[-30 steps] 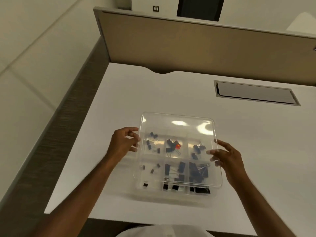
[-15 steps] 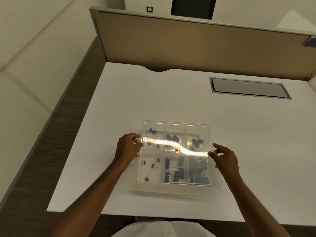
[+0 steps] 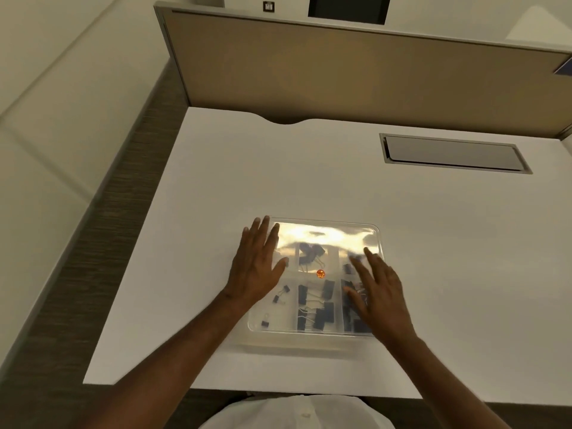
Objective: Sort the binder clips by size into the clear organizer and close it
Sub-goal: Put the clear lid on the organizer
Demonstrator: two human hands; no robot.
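Note:
The clear organizer (image 3: 325, 332) lies on the white desk with its transparent lid (image 3: 325, 235) down flat over the compartments. Dark binder clips (image 3: 315, 308) show through the lid, small ones at the left and larger ones in the middle and right compartments. An orange round sticker (image 3: 321, 274) sits near the lid's centre. My left hand (image 3: 258, 263) lies flat with straight fingers on the lid's left edge. My right hand (image 3: 379, 292) lies flat with spread fingers on the lid's right side, covering some clips.
The white desk (image 3: 216, 187) ends close in front of me and at the left. A tan partition (image 3: 356, 66) stands along the far side. A grey cable hatch (image 3: 453, 153) is set into the desk at the back right.
The lid has come down from a raised tilt to lie flat on the organizer. Both hands let go of its side edges and now press flat on top.

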